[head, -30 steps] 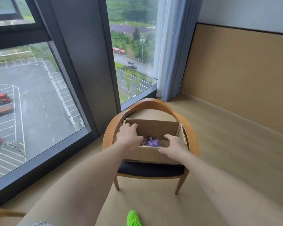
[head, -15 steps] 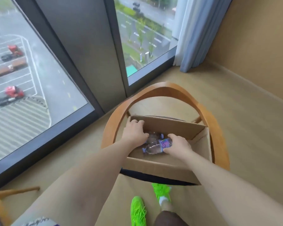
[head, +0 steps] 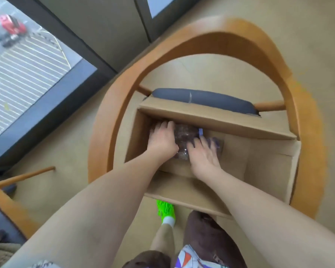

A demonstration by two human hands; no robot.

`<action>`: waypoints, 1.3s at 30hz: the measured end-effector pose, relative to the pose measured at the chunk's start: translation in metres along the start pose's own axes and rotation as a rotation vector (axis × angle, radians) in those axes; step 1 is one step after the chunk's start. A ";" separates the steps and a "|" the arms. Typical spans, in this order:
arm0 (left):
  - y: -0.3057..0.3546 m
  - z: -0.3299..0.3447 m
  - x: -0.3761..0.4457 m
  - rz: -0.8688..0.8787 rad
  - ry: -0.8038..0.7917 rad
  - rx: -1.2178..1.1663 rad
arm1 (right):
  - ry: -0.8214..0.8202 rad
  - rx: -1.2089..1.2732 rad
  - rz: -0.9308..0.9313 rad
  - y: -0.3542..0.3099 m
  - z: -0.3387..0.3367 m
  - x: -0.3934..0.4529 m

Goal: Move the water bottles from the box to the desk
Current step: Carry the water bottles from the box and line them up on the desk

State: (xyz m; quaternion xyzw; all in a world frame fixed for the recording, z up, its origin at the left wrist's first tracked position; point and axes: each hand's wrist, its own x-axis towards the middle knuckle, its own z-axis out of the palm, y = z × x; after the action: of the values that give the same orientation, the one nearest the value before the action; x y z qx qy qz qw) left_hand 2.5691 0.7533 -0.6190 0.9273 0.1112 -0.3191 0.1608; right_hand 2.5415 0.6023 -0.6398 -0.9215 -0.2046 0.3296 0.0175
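Note:
An open cardboard box [head: 211,118] stands on a wooden chair. Clear plastic water bottles [head: 185,137] with purple labels lie at its bottom, blurred. Both my hands are down inside the box. My left hand [head: 161,139] curls its fingers over a bottle at the box's left end, and that bottle is mostly hidden under it. My right hand [head: 204,153] wraps over the bottle beside it, with the purple label showing past the fingertips. No desk is in view.
The chair's curved wooden armrest [head: 122,97] rings the box, and a dark cushion [head: 201,98] shows behind it. Floor-to-ceiling windows [head: 27,70] are at the left. A second wooden chair [head: 6,206] is at the lower left. My legs and a green shoe [head: 165,210] are below.
The camera has tilted down and closer over the box. Both hands have gone from the box's rim down to the bottles at its bottom.

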 end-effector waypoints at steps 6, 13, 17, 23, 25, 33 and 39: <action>-0.018 0.037 0.037 -0.015 -0.036 0.208 | 0.041 -0.069 -0.032 0.004 0.033 0.027; -0.013 0.059 0.037 -0.107 -0.129 0.170 | -0.042 -0.075 -0.026 0.028 0.054 0.023; -0.011 0.067 0.013 -0.264 -0.155 -0.118 | -0.188 -0.025 0.023 0.048 0.056 0.014; -0.007 0.031 -0.033 -0.216 -0.049 -0.245 | -0.111 0.050 0.106 0.045 0.030 -0.021; -0.007 0.003 -0.050 -0.162 -0.012 -0.225 | -0.041 0.082 0.123 0.033 0.005 -0.029; -0.014 -0.113 -0.170 -0.193 0.354 -0.497 | 0.211 0.215 0.036 -0.040 -0.128 -0.083; -0.070 -0.146 -0.314 -0.320 0.654 -0.691 | 0.377 0.209 -0.184 -0.142 -0.157 -0.167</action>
State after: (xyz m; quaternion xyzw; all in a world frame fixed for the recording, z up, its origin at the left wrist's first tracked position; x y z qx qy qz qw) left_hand 2.3862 0.8388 -0.3290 0.8428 0.3956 0.0230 0.3642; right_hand 2.4696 0.6832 -0.3930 -0.9375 -0.2454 0.1679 0.1809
